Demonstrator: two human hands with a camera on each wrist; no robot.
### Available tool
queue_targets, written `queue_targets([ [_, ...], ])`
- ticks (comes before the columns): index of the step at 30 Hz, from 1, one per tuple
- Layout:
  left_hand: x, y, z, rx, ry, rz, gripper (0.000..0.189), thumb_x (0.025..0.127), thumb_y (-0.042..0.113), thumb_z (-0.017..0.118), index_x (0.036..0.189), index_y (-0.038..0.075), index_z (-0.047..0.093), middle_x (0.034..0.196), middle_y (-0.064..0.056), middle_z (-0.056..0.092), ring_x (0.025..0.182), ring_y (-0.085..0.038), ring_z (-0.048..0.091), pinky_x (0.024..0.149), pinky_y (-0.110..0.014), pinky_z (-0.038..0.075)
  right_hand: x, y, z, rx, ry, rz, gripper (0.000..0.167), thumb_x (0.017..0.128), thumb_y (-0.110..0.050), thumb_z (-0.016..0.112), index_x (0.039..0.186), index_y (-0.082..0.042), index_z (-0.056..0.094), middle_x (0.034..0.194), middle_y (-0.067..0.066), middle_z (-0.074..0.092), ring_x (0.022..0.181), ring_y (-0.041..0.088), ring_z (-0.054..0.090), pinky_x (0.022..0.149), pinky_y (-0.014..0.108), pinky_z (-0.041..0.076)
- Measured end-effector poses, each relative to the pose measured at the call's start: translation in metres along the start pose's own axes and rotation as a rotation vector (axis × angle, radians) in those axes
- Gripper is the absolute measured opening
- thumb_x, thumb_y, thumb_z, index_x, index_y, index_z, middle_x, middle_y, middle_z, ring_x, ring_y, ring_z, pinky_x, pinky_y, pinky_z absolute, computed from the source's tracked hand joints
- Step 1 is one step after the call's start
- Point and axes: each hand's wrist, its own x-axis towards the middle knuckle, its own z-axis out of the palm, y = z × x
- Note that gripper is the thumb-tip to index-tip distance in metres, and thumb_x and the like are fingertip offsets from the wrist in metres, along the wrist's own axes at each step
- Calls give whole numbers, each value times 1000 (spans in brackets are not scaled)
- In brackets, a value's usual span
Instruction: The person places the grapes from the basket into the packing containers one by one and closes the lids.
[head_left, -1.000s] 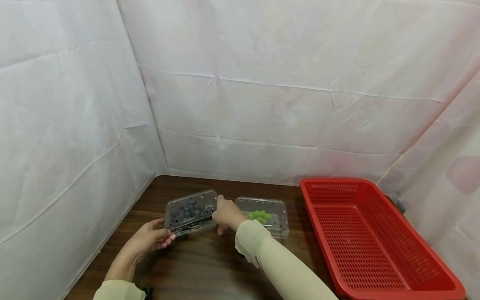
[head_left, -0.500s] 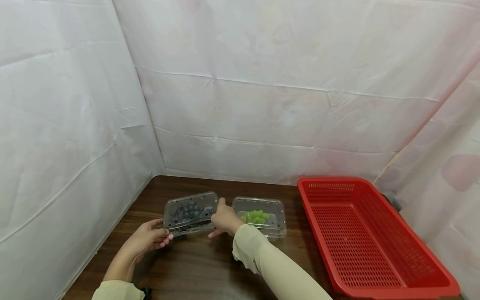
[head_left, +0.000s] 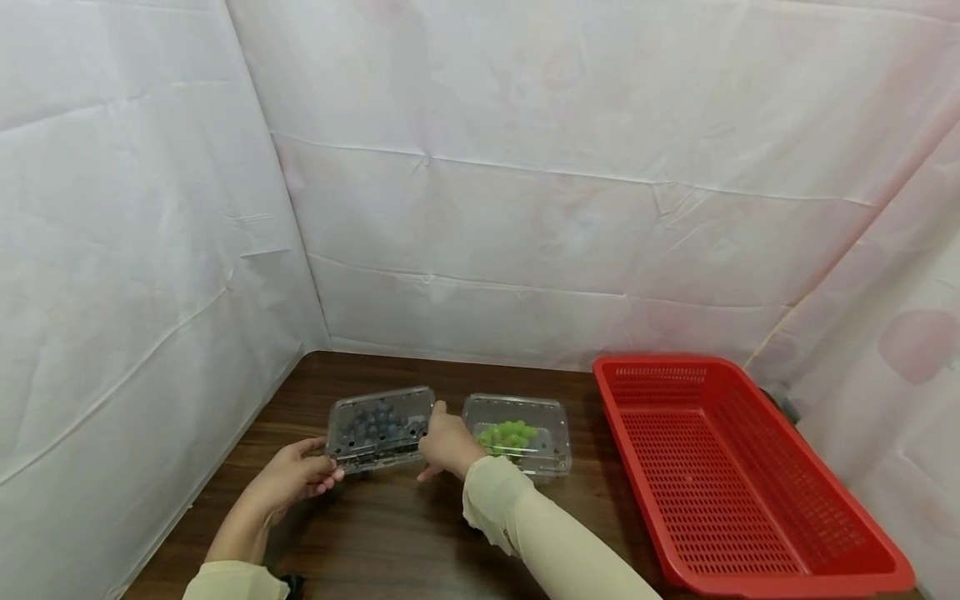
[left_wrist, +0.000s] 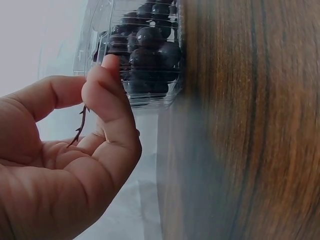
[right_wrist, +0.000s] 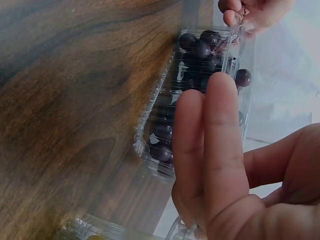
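Observation:
A clear plastic clamshell box (head_left: 408, 404) with dark grapes (left_wrist: 150, 37) inside stands on the wooden table, its lid's front edge close over the base. At its left front corner my left hand (head_left: 294, 477) pinches the rim between thumb and fingertips. A bare brown grape stem (left_wrist: 80, 126) pokes out by those fingers. My right hand (head_left: 450, 442) holds the right end, two fingers (right_wrist: 222, 130) lying straight along the front side and the thumb toward the lid. To its right sits a second clear box (head_left: 553, 454) with green grapes (head_left: 507, 437).
A large red plastic basket (head_left: 720, 575) with slotted sides stands on the right of the brown table (head_left: 382, 542). White cloth (head_left: 465, 233) hangs behind and at both sides. The right forearm passes in front of the second box.
The lid has come down a little toward the base, and the dark gap along the front has narrowed. The right hand has moved slightly down with it; the left hand keeps its hold.

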Motion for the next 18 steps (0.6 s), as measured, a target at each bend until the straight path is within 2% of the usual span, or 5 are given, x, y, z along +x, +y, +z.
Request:
queue_targets([
  [5,1,-2,1,7,17,16,72,94,2,55,151,-15,14,90,-14,71,71,-14,63,63,-29,55,-3,1,-1,-9,8,-10,85,95,4,50,160,-7,-4,61,17,59,60,32,70,57,47,57],
  [10,2,-2,6,5,48,26,70,95,2,53,153,-10,15,90,-14,70,73,-16,66,66,-30,57,-4,0,-4,-34,10,-8,84,95,4,50,161,-9,0,57,13,54,58,31,70,59,48,57],
  [12,1,0,8,33,56,38,67,96,2,50,152,-9,17,90,-15,70,75,-19,67,66,-32,57,-3,-1,-7,-62,19,-17,82,95,4,52,161,-9,5,68,17,62,56,29,69,59,46,58],
  [15,-2,5,10,157,88,69,61,96,5,47,150,-9,23,89,-16,70,76,-22,68,66,-33,57,-3,-2,-12,-140,50,-47,76,94,3,54,160,-7,17,99,27,69,53,24,68,60,41,58],
  [18,-6,16,10,420,159,91,55,99,16,47,148,-7,33,95,-17,70,78,-24,67,65,-38,55,-5,-3,-20,-232,115,-99,69,94,0,55,157,-4,27,122,32,62,48,19,66,60,34,57],
])
